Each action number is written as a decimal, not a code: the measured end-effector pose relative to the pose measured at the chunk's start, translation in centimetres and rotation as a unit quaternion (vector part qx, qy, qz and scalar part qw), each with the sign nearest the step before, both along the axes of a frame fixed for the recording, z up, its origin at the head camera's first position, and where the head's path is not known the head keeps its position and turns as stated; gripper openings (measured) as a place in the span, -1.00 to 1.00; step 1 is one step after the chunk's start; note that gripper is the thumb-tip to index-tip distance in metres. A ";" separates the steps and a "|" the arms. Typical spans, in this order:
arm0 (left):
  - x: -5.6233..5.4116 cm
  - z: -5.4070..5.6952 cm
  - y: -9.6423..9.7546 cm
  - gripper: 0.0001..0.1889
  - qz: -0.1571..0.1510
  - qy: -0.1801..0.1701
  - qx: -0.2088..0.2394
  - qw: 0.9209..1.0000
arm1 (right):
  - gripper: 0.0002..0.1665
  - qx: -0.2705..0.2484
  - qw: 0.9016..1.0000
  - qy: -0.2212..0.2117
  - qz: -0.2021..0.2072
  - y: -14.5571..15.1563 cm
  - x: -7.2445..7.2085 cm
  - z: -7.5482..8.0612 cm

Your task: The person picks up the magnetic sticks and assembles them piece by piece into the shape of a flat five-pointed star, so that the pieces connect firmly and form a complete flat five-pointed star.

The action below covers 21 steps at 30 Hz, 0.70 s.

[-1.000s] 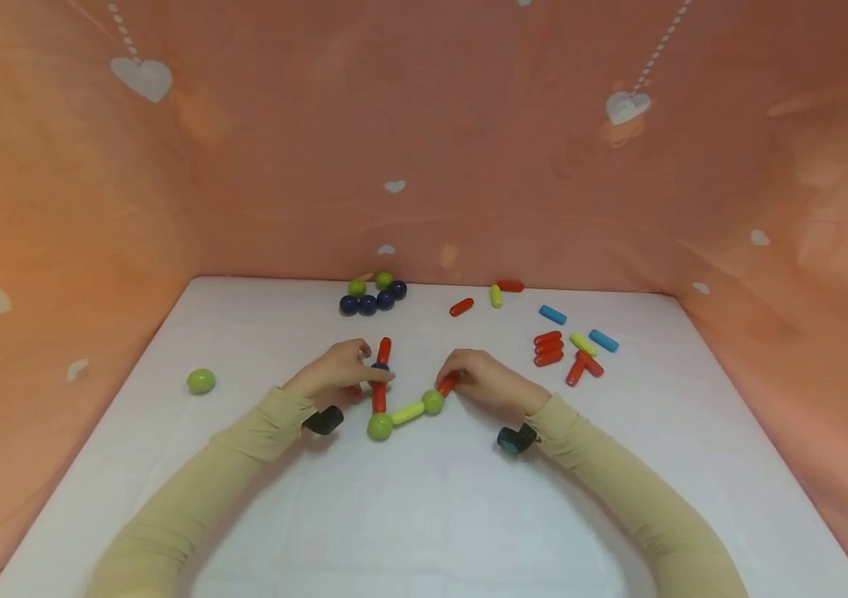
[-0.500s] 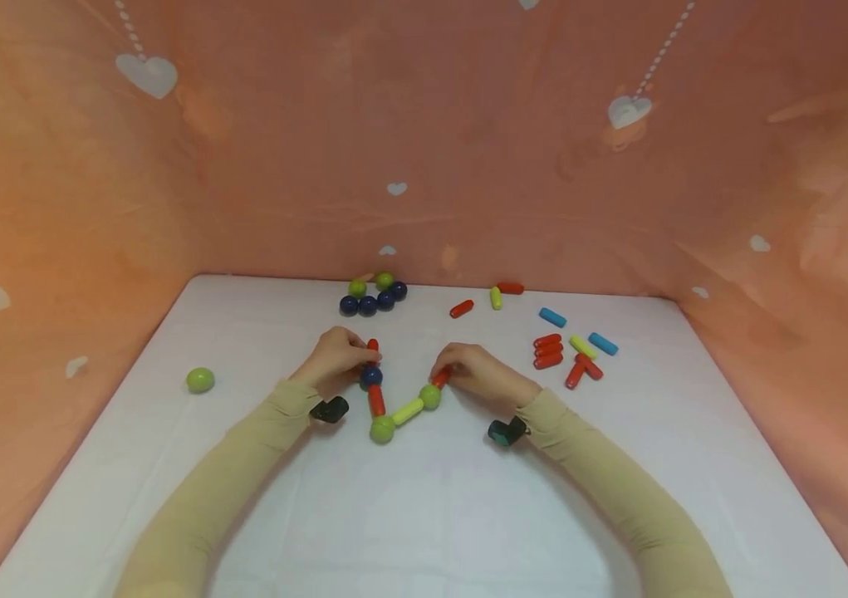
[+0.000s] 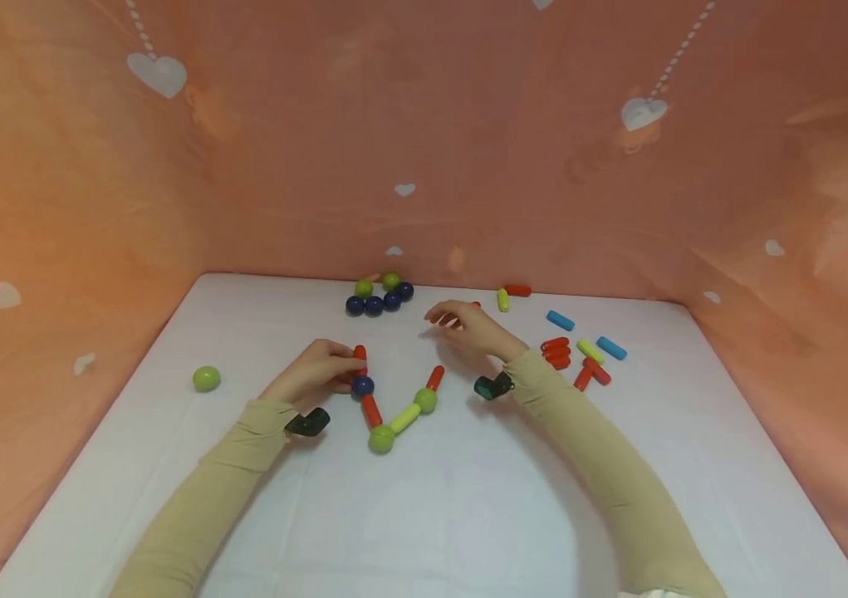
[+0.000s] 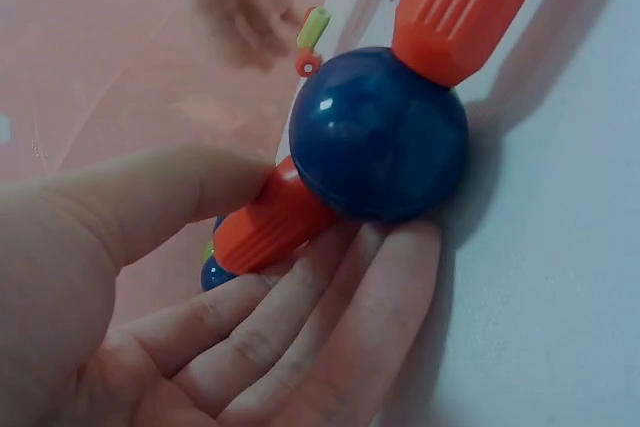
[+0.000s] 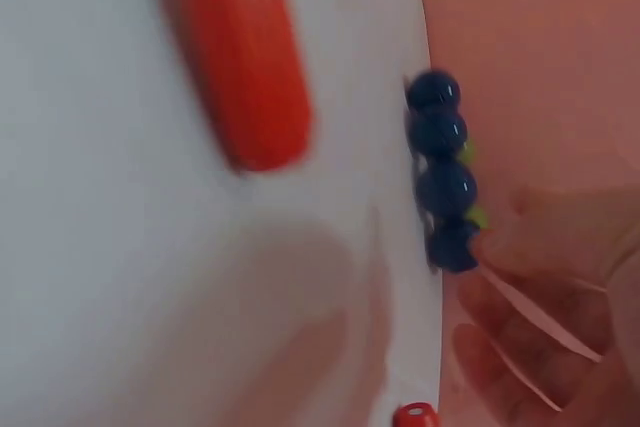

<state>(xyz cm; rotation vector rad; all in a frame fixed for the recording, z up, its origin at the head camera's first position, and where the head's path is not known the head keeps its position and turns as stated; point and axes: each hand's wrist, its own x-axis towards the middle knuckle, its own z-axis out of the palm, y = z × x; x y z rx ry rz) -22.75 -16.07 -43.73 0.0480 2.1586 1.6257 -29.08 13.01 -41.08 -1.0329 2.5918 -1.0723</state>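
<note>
A V-shaped chain of toy sticks and balls lies on the white table. Its left arm has a red stick, a dark blue ball and a top red stick. A green ball forms the bottom corner. The right arm has a yellow-green stick, another green ball and a red end stick. My left hand pinches the top red stick, its other fingers under the blue ball in the left wrist view. Beyond the right arm, my right hand hovers, holding nothing.
Several blue balls and two green ones sit at the back edge. Loose red sticks, blue sticks and yellow-green sticks lie at the back right. A lone green ball is at left. Fabric walls surround the table.
My right hand has let go of the red end stick and moved away toward the back. My left hand now holds the top red stick, and the V's left arm has swung outward to the left.
</note>
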 end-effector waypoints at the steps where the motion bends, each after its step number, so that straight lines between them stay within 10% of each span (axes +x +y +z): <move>1: 0.0 0.0 -0.1 -0.62 -0.002 -0.002 0.003 1.000 | -0.64 -0.007 1.000 0.008 -0.003 -0.4 -0.7 0.1; 14: 0.2 0.0 -0.3 -0.60 -0.012 -0.011 0.016 1.000 | -0.43 0.011 0.999 0.018 -0.045 -5.1 -5.7 -0.4; 21: 0.0 -0.3 -0.6 -0.61 -0.025 -0.003 0.015 1.000 | -0.45 -0.004 0.995 -0.064 -0.081 -5.9 -5.8 -0.5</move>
